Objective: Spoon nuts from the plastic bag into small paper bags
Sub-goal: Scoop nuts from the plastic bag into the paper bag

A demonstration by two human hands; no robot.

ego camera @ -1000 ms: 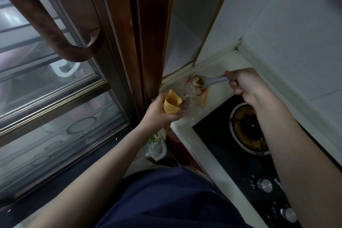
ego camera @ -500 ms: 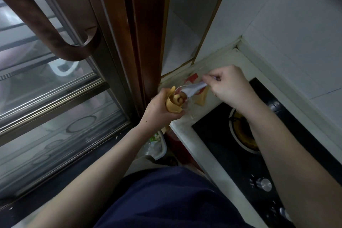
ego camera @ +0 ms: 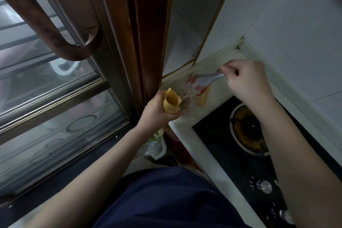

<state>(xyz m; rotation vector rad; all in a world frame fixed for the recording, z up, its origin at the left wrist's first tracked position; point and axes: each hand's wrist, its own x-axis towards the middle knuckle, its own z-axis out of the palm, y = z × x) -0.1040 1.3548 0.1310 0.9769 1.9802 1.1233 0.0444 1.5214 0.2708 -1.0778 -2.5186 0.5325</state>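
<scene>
- Your left hand [ego camera: 157, 111] has its fingers wrapped round the small paper bag [ego camera: 171, 102], mouth open and tipped up toward the right, right at the desk [ego camera: 187, 135] corner.
- Your right hand [ego camera: 247, 79] has its fingers clamped on the handle of the white spoon [ego camera: 208, 79], bowl pointing left and down into the clear plastic bag [ego camera: 192, 92].
- The plastic bag lies crumpled on the desk, just beside the paper bag and touching your left fingertips; its red print shows under the spoon.
- The nuts themselves are too blurred to pick out, and I can't tell whether the spoon bowl is loaded.
- Looks like the scooping step: push the bowl low under the nuts, then lift it level so nothing rolls off.
- Keep the paper bag's mouth rounded; squeeze too hard and it will flatten shut, I'd judge.
- Bring bag and spoon together over the plastic bag, so any strays fall back in rather than off the desk edge.
- Mind the gas burner [ego camera: 248, 129] just under your right forearm; keep the carry short and away from it.
- A second tan paper bag [ego camera: 202, 101] peeks out beneath the plastic, likely waiting its turn.
</scene>
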